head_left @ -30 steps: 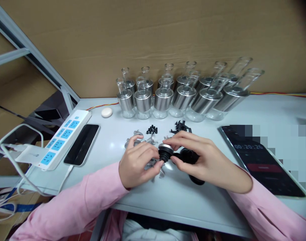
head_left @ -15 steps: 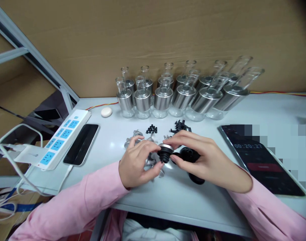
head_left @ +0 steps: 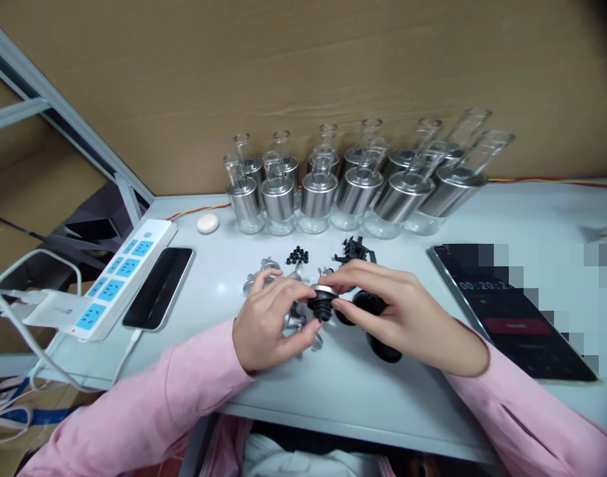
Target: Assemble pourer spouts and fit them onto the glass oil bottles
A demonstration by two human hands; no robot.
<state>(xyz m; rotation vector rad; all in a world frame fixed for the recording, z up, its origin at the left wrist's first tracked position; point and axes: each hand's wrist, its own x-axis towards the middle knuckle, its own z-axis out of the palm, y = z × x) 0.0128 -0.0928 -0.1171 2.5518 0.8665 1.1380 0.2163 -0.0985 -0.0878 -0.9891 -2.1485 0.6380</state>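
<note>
Between my two hands is a black ribbed stopper with a silver rim (head_left: 324,301). My left hand (head_left: 276,321) grips its left side and lower tip with thumb and fingers. From the right, my right hand (head_left: 407,311) pinches the rim. Silver metal parts (head_left: 296,318) lie partly hidden behind my left hand. Round black parts (head_left: 386,348) rest under my right hand. Beyond the hands are a cluster of small black rings (head_left: 297,256) and a pile of black plastic pieces (head_left: 354,249).
Several glass bottles with metal sleeves (head_left: 318,195) stand in two rows at the back. A power strip (head_left: 127,278) and a phone (head_left: 159,288) lie at the left, beside a white round object (head_left: 207,223). A larger device (head_left: 517,318) lies at the right.
My right hand's thumb has come closer to the stopper's rim, and the stopper is slightly more upright. The whole view has shifted a little.
</note>
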